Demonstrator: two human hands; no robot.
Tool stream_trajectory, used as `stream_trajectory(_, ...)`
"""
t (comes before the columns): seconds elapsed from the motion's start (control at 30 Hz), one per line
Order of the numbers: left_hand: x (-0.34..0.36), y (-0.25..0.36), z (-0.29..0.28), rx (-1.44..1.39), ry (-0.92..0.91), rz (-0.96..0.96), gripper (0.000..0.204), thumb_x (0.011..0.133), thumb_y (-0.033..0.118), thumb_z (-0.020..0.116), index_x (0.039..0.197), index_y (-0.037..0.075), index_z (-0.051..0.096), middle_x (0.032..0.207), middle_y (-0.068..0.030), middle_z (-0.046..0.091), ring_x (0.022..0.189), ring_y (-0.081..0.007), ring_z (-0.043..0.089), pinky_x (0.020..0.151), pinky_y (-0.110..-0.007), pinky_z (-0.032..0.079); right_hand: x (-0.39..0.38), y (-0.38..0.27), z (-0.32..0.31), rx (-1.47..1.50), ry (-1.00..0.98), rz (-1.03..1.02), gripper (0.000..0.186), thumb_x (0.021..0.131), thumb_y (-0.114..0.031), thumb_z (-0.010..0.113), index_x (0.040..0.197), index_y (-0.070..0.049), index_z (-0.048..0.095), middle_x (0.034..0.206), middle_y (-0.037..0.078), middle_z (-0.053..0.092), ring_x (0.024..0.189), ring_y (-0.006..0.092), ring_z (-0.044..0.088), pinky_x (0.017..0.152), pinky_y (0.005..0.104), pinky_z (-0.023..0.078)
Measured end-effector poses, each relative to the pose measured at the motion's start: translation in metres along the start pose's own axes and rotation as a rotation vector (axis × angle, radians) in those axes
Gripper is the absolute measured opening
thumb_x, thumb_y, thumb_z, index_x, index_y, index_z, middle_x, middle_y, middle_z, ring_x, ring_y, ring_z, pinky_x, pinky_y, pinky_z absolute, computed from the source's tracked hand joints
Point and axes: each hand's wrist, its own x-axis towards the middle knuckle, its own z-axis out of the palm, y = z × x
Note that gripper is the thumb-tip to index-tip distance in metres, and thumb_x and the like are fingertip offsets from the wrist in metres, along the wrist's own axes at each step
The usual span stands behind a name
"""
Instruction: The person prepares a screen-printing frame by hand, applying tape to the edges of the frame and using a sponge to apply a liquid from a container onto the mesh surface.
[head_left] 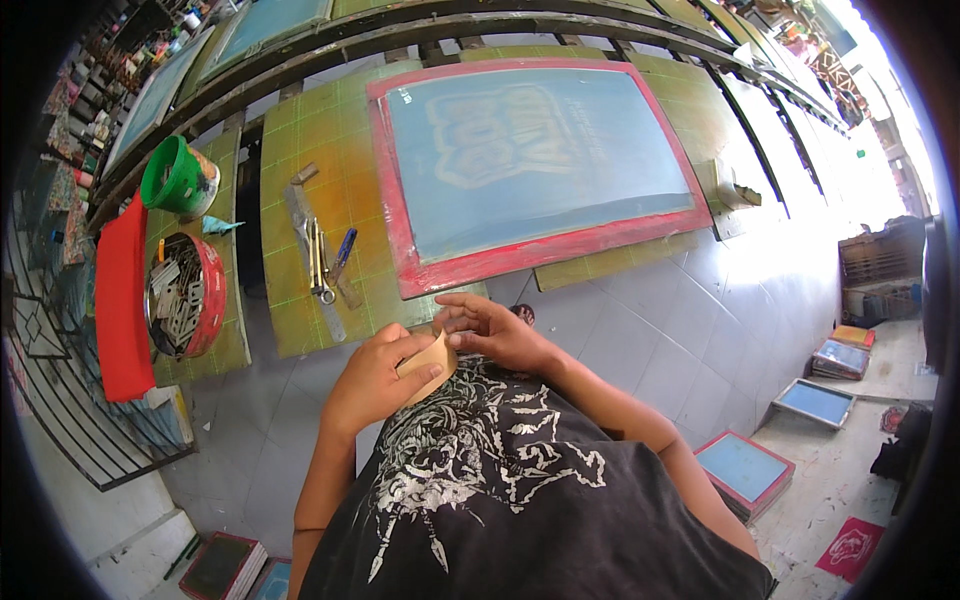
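My left hand (385, 375) grips a tan roll or curled band of tape (432, 352) at my waist, thumb across it. My right hand (495, 330) pinches at the band's upper edge, index finger raised. Above them, a screen frame with pink-red edges (419, 272) and pale blue mesh (610, 150), bearing a faint design, lies on yellow-green boards (280, 135). To its left are a metal straightedge (298, 208), a wrench (326, 290), slim tools and a blue-handled tool (345, 245). My dark printed shirt (520, 500) fills the lower middle.
At left are a green bucket (175, 175), a red tin of metal pieces (205, 285) and a red strip (118, 310). A dark rail (300, 40) runs behind. More screens (745, 465) stand low at right, on the pale tiled floor (640, 330). A black railing (50, 400) is at far left.
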Motion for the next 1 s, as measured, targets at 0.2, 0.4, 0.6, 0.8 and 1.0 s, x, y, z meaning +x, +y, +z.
stream_trajectory(0.2,0.011,0.003,0.004,0.019,-0.053,0.026,0.038,0.083,0.027,0.076,0.113,0.004,0.070,0.086,-0.0115,0.055,0.080,-0.0263,0.058,0.071,-0.036,0.046,-0.007,-0.002,-0.006,0.119,-0.010,-0.016,0.053,0.101,-0.013,0.059,0.149,-0.006,0.038,0.133,0.010,0.058,0.121,0.0173,0.055,0.103,0.0347,0.045)
stream_trajectory(0.4,0.016,0.004,0.005,0.060,-0.073,0.042,0.037,0.082,0.026,0.077,0.110,0.003,0.071,0.085,-0.0104,0.055,0.078,-0.0250,0.057,0.070,-0.035,0.045,-0.013,-0.004,-0.012,0.108,0.051,-0.064,0.046,0.100,-0.008,0.058,0.144,-0.006,0.045,0.117,0.005,0.063,0.111,0.0133,0.058,0.098,0.0322,0.048)
stream_trajectory(0.6,0.018,0.003,0.005,0.008,-0.070,-0.016,0.037,0.083,0.027,0.077,0.111,0.003,0.070,0.084,-0.0104,0.054,0.078,-0.0248,0.057,0.069,-0.035,0.045,-0.023,0.001,-0.022,0.212,0.122,-0.056,0.044,0.098,-0.007,0.061,0.139,-0.005,0.049,0.104,0.003,0.061,0.097,0.0093,0.059,0.088,0.0284,0.051)
stream_trajectory(0.8,0.026,0.008,0.007,0.049,-0.118,-0.067,0.041,0.084,0.032,0.074,0.117,0.007,0.068,0.090,-0.0132,0.059,0.083,-0.0293,0.061,0.075,-0.038,0.048,-0.036,-0.015,-0.027,0.011,0.285,-0.060,0.039,0.095,-0.003,0.064,0.132,-0.003,0.053,0.095,0.002,0.063,0.091,0.0085,0.060,0.083,0.0272,0.052)
stream_trajectory(1.0,0.041,0.009,0.010,-0.138,-0.227,-0.116,0.059,0.081,0.031,0.077,0.132,0.010,0.056,0.108,-0.0162,0.067,0.102,-0.0304,0.066,0.090,-0.037,0.050,-0.062,-0.051,-0.036,-0.200,0.480,-0.115,0.031,0.091,0.001,0.067,0.120,-0.003,0.058,0.087,0.001,0.063,0.082,0.0070,0.061,0.076,0.0247,0.052)
